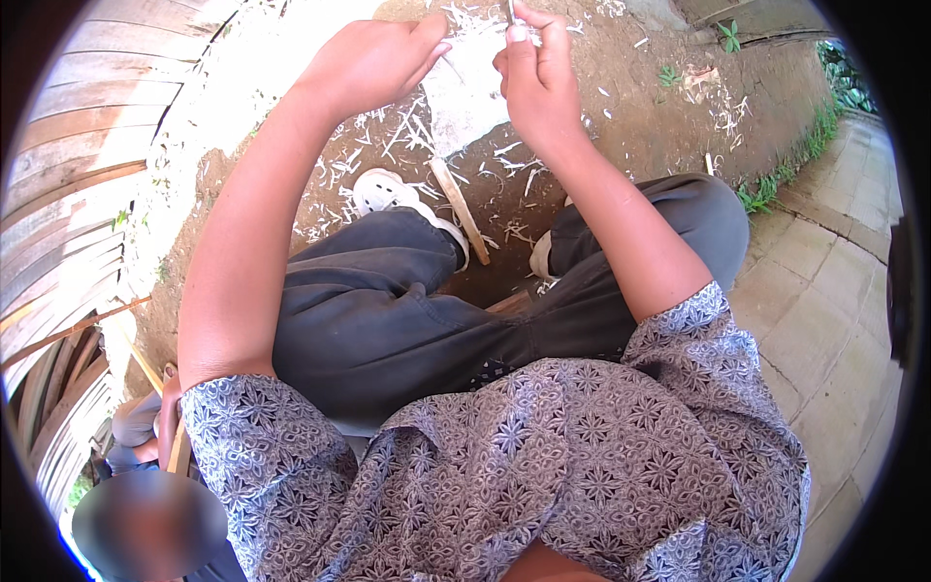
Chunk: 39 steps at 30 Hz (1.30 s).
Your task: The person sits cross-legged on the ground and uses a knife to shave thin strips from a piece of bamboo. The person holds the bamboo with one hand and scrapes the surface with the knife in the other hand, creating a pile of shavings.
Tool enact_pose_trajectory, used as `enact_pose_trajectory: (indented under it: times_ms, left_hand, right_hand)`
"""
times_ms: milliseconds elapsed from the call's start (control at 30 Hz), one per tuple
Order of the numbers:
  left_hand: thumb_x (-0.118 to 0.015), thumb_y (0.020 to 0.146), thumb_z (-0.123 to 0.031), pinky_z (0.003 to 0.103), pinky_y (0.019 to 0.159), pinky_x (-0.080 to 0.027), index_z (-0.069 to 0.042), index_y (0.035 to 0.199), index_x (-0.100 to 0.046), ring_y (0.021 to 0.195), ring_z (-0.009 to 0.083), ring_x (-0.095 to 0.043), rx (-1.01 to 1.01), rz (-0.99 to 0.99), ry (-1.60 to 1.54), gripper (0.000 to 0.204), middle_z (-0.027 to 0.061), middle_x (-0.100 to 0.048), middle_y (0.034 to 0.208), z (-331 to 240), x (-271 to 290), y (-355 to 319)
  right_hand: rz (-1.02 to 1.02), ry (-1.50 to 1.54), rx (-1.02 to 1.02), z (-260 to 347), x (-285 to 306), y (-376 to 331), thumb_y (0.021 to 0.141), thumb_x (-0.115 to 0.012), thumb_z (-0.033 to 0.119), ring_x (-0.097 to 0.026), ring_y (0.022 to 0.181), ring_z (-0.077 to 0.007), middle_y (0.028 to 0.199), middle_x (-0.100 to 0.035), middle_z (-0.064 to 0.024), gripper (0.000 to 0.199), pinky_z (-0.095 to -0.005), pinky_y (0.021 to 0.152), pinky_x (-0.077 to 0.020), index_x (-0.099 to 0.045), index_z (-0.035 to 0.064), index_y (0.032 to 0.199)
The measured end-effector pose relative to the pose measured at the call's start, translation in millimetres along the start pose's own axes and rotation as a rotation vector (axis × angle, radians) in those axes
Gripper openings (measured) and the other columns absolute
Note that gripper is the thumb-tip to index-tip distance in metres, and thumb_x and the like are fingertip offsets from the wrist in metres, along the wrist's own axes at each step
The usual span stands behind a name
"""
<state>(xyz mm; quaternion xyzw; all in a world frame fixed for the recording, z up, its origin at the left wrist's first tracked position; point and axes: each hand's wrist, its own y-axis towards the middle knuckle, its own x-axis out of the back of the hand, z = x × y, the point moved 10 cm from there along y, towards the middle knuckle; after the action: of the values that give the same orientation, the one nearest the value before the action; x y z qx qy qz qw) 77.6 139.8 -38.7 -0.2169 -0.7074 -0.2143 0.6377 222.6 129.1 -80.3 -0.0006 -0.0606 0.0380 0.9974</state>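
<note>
Head view: a seated person looks down over a patterned grey shirt (543, 456) and dark trousers (388, 310) to both bare hands, raised at the top edge of the picture.
Left hand: the left hand (373, 63) is curled loosely, fingers bent inward and fingertips meeting a thin pale sliver (452, 68) that runs toward the other hand; how firmly it pinches cannot be told.
Right hand: the right hand (533, 78) is closed in a narrow pinch, thumb against forefinger, around a slim dark strip (511, 12) that sticks up past the fingertips and is cut off by the picture's edge (too small to say what kind of tool or stick it is).
Where the work sits: held in the air between the two hands, above the ground in front of the knees, well apart from the lap.
Ground: bare brown soil (640, 107) strewn with pale wood shavings (417, 136), thickest just below the hands.
Feet: a white shoe (388, 194) rests on the soil, and a flat wooden stick (461, 209) lies just beside it among the shavings.
Left side: weathered wooden planks (78, 145) curve along the rim.
Right side: paving slabs (824, 291) border the soil, with small green plants (766, 189) along the join.
Lower left: another person sits near, partly in view.
</note>
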Motion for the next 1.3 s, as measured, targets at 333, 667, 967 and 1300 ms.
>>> enact_pose_trajectory:
  times_ms: [333, 667, 967, 1300]
  left_hand:
    - [-0.046, 0.108, -0.030, 0.054, 0.068, -0.051, -0.006, 0.105, -0.051, 0.074, 0.0439, -0.066, -0.016, 0.034, -0.014, 0.024, 0.0206, -0.067, 0.076, -4.9, -4.5, 5.8]
    - [-0.047, 0.107, -0.028, 0.054, 0.070, -0.051, -0.006, 0.104, -0.051, 0.075, 0.0436, -0.065, -0.010, -0.002, -0.006, 0.022, 0.0215, -0.067, 0.077, 4.2, -6.4, -5.1]
    - [-0.047, 0.106, -0.024, 0.053, 0.070, -0.051, -0.006, 0.103, -0.050, 0.076, 0.0432, -0.066, -0.045, 0.000, -0.009, 0.019, 0.0214, -0.066, 0.077, -4.4, -2.3, 10.5]
    - [-0.049, 0.105, -0.024, 0.053, 0.070, -0.052, -0.006, 0.105, -0.052, 0.075, 0.0426, -0.066, -0.026, 0.013, -0.013, 0.019, 0.0212, -0.066, 0.077, -2.5, -6.5, 3.9]
  right_hand:
    - [0.132, -0.181, -0.152, -49.2, -18.5, 16.3, 0.108, -0.046, 0.033, -0.071, 0.092, -0.0437, 0.096, -0.072, -0.0243, 0.037, -0.0492, 0.082, -0.0530, -0.044, 0.0051, 0.133]
    - [0.269, -0.314, -0.196, -85.2, -20.7, -3.7, 0.109, -0.042, 0.035, -0.070, 0.100, -0.0447, 0.104, -0.072, -0.0271, 0.037, -0.0503, 0.089, -0.0522, -0.049, 0.0070, 0.133]
    - [0.174, -0.511, -0.229, -129.5, -12.1, -17.6, 0.109, -0.046, 0.037, -0.071, 0.087, -0.0370, 0.096, -0.072, -0.0210, 0.037, -0.0470, 0.080, -0.0534, -0.051, 0.0059, 0.129]
    - [0.081, -0.276, -0.023, -104.3, -10.0, -7.7, 0.108, -0.046, 0.034, -0.071, 0.092, -0.0382, 0.099, -0.071, -0.0236, 0.036, -0.0454, 0.086, -0.0529, -0.050, 0.0067, 0.132]
